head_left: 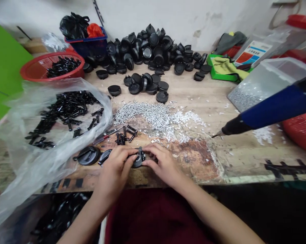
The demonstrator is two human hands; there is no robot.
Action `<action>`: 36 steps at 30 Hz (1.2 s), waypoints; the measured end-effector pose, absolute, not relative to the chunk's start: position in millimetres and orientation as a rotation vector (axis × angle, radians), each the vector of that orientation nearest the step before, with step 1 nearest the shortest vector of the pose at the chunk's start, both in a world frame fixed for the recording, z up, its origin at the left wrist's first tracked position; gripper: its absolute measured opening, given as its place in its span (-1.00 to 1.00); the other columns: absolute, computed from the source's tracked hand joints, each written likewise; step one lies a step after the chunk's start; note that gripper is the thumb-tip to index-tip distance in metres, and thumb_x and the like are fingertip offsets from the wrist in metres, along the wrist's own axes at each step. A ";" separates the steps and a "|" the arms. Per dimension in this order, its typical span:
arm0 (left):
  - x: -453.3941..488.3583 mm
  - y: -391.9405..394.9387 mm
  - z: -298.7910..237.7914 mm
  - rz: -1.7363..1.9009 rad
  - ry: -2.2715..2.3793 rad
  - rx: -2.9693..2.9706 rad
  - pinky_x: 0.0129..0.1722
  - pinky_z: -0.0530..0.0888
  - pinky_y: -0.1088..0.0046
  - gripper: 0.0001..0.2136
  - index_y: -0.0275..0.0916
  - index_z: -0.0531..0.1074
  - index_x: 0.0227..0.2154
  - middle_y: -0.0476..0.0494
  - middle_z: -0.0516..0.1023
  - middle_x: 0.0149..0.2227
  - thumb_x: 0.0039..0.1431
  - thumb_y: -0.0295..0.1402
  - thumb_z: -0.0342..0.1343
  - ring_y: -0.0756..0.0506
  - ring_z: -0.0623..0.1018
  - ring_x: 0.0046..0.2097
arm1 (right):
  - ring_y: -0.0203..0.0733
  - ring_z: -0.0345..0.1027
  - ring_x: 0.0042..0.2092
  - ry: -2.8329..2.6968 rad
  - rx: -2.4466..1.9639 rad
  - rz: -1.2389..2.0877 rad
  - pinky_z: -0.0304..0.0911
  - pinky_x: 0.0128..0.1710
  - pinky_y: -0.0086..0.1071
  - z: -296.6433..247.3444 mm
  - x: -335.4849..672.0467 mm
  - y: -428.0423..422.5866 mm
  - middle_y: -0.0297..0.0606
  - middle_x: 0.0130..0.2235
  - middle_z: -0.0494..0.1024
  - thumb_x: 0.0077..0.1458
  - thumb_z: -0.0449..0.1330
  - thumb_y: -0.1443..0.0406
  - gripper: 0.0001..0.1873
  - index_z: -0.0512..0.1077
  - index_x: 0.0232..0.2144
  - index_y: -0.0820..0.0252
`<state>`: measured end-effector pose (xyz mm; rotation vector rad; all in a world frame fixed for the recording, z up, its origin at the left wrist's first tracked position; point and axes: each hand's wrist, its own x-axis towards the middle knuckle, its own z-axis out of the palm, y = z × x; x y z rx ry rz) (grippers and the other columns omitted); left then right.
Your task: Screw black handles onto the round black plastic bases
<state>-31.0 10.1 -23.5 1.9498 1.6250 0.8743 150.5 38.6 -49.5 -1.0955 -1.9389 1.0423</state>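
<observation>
Near the table's front edge, my left hand (pixel 119 163) and my right hand (pixel 161 163) grip a round black plastic lid (pixel 137 162) from both sides. A small upright piece shows at its top between my fingertips; what exactly each fingertip pinches is partly hidden. Beside my left hand lies a second lid (pixel 105 157), half covered by that hand. Further left rests another round lid (pixel 88 156) with a black bar-shaped piece across it. Just beyond my hands are several small black plastic parts (pixel 126 135) and a screwdriver (pixel 106 136).
Loose screws (pixel 143 113) and white plastic bits (pixel 184 123) spread across the middle. A blue power screwdriver (pixel 267 108) juts in from the right. Many black lids (pixel 153 51) are heaped by the wall. At left sit a clear bag (pixel 102 128) of black parts and a red basket (pixel 31 73).
</observation>
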 end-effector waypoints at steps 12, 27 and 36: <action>-24.2 5.3 -47.9 0.804 1.559 2.237 -0.14 0.41 0.28 -0.82 -0.23 0.41 -0.15 -0.16 0.45 -0.26 0.24 -0.49 -0.03 -0.14 0.43 -0.15 | -0.24 0.43 -0.23 -1.731 -1.044 1.046 0.37 -0.19 -0.33 -68.6 143.2 40.0 -0.26 -0.28 0.52 0.00 0.29 0.40 -0.79 0.55 -0.24 0.12; -31.3 8.9 -51.2 0.826 1.516 2.212 -0.20 0.41 0.34 -0.81 -0.20 0.41 -0.15 -0.15 0.47 -0.26 0.22 -0.50 0.01 -0.10 0.45 -0.19 | -0.25 0.44 -0.26 -1.672 -0.997 1.077 0.39 -0.20 -0.30 -74.0 142.9 42.7 -0.28 -0.33 0.53 -0.03 0.30 0.42 -0.79 0.58 -0.29 0.10; -28.1 10.6 -51.3 0.813 1.450 2.395 -0.23 0.37 0.34 -0.80 -0.27 0.38 -0.15 -0.16 0.42 -0.31 0.19 -0.58 0.02 -0.10 0.39 -0.24 | -0.26 0.44 -0.26 -1.669 -0.986 1.095 0.41 -0.20 -0.31 -72.5 143.0 43.7 -0.30 -0.33 0.52 -0.04 0.31 0.46 -0.76 0.58 -0.30 0.08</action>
